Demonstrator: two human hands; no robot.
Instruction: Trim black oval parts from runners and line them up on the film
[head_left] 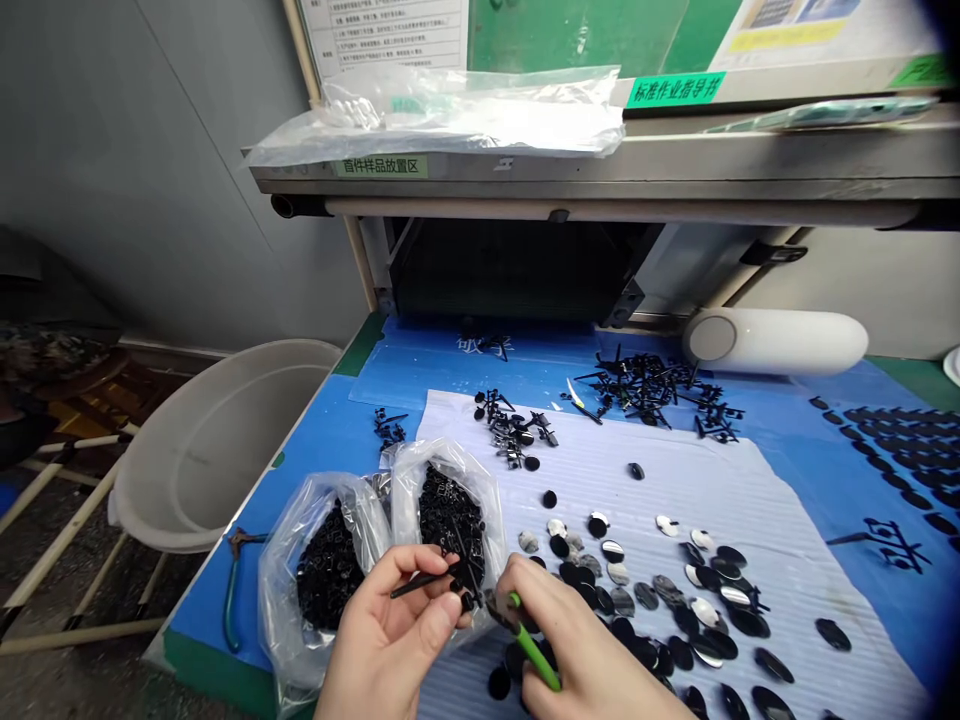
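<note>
My left hand (401, 630) pinches a black plastic sprue (420, 583) with small parts on its end. Close beside it, my right hand (570, 640) is closed on green-handled cutters (536, 655), whose jaws are at the small black parts. Behind and under my fingers stands a clear plastic bag (487, 490) full of small black pieces. Another bag (274, 565) of black pieces is to its left. Round black discs (622, 630), some shiny, lie scattered over the white sheet (780, 500) on the right.
A pile of black sprues (645, 385) lies at the back, near a white cylinder (795, 342). Rows of black discs (900, 440) are at the far right. Blue-handled pliers (232, 590) rest by the left edge, beside a large white bin (187, 460). A shelf (675, 170) spans above.
</note>
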